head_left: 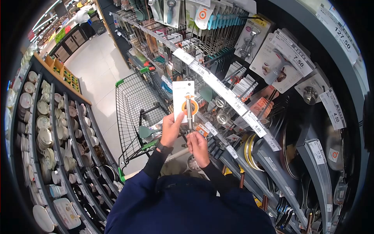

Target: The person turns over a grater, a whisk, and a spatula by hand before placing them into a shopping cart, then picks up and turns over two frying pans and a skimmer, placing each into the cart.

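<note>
Both hands hold a carded utensil [187, 103] at centre. Left hand [171, 130] grips the card's lower edge, right hand [198, 146] pinches the tool's bottom end. Wire cart [132, 101] just behind at 10. Dish shelves [34, 156] at 9, peg rack [212, 80] from 1 to 3.

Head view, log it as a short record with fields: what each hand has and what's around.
Place: shop aisle
Left hand: grips the carded utensil by the card's lower edge
Right hand: holds the utensil's lower end
Shopping cart: wire, green trim, beyond the hands
Left side: shelves of dishes
Right side: hanging kitchen tools with price tags
</note>
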`<state>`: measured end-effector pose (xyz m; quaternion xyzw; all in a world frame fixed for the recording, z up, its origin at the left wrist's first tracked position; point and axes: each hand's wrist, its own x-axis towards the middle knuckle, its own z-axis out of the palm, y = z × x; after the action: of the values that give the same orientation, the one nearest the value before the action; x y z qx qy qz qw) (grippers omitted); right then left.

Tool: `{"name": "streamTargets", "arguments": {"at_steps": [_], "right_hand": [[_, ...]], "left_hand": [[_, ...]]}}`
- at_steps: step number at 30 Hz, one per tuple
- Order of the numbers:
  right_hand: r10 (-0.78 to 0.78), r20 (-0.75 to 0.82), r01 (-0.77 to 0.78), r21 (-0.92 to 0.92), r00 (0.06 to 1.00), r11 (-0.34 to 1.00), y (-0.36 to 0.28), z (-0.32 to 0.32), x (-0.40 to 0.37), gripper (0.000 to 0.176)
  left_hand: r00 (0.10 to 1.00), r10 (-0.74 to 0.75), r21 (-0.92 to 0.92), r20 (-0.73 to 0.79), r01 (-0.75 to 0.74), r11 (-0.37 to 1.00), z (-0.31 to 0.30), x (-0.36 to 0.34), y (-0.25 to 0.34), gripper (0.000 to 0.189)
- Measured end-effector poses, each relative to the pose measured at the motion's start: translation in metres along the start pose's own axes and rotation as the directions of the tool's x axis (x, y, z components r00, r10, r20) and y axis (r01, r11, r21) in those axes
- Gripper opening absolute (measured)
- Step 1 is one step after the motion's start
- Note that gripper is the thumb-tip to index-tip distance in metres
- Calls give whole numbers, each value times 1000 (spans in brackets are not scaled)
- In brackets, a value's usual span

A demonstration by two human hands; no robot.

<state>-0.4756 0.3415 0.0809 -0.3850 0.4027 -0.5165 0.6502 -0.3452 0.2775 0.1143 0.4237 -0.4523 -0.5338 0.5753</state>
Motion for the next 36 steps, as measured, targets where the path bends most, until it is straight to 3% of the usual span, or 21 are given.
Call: {"name": "streamTargets", "arguments": {"at_steps": [7,11,13,20,23,26,27,29,35,36], "right_hand": [[-36,-89,35,-13,995,999,-1,17,-2,21],[-50,-82,49,-16,995,999,2,16,-1,22],[-59,-76,57,-28,995,998,1,15,-1,22],[-42,-50,42,7,998,999,-1,14,-2,22],[-15,-42,15,3,999,1000,-4,12,-2,25],[171,124,-199,264,977,944,-10,6,-2,35],[181,129,-209,265,975,941,-11,3,-2,35],[254,282,-354,402,925,845,-13,-2,1,36],[256,346,-413,530,903,741,-11,-13,4,33],[235,330,-385,530,914,755,-11,-14,5,32]], "left_hand": [[987,-37,-29,-158,33,999,9,-2,3,31],[986,-24,-124,-166,3,992,19,-2,10,32],[987,-94,-167,-133,71,983,17,-2,11,31],[990,-50,-158,-132,29,987,18,-1,6,34],[986,-105,-189,-131,79,979,21,-3,12,34],[981,-146,-213,-125,117,970,21,-5,18,34],[978,-180,-207,-107,155,966,18,-5,19,35],[980,-167,-238,-112,136,962,15,-1,11,36],[967,-249,-287,-48,225,931,-7,-14,-3,50],[965,-262,-230,-2,255,939,-11,-25,0,55]]}}
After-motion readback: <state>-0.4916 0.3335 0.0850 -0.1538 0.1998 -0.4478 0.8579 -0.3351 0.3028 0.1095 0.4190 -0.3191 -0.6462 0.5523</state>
